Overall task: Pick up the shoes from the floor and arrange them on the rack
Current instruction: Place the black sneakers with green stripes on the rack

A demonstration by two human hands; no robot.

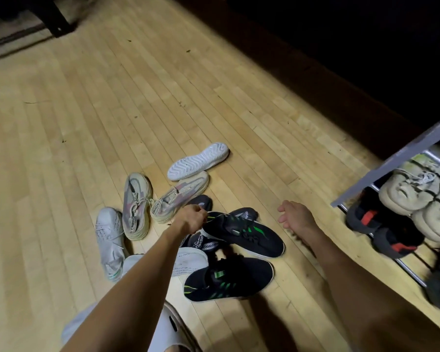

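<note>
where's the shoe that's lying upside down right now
In the head view, the upside-down white shoe lies sole-up at the far edge of the floor pile, just beyond a beige-and-pink sneaker.

A pile of shoes lies on the pale wooden plank floor (87,110). At its far end a white sneaker turned sole-up (198,160) rests just behind a beige-and-pink knit sneaker (179,196); a second beige-and-pink knit sneaker (136,205) lies to the left, with a white lace-up sneaker (109,240) beside it. Right of these, a black sneaker with green stripes (247,233) lies over dark shoes, its heel at the left hand (189,219). Another black green-striped sneaker (229,279) lies nearer. The right hand (296,217) hangs between pile and the grey metal shoe rack (401,153) at right, which holds beige sneakers (412,189) and black shoes with red patches (381,224).
</note>
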